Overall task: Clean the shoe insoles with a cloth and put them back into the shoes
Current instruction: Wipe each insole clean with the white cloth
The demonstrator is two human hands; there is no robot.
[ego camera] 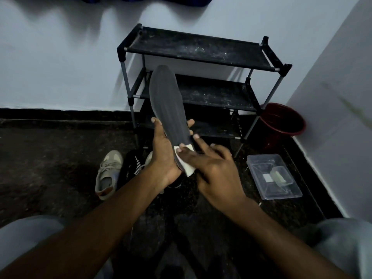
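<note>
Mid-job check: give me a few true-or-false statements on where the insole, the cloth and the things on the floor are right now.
1. The left hand grips the insole. True.
2. The right hand presses the cloth on the insole's far tip. False: on its near end.
3. The red bucket stands left of the shoe rack. False: right of it.
4. A beige sneaker lies on the floor. True.

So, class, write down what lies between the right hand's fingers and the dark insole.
A white cloth: the right hand presses it against the near end of the insole, which the left hand grips. The head view shows this.
</note>
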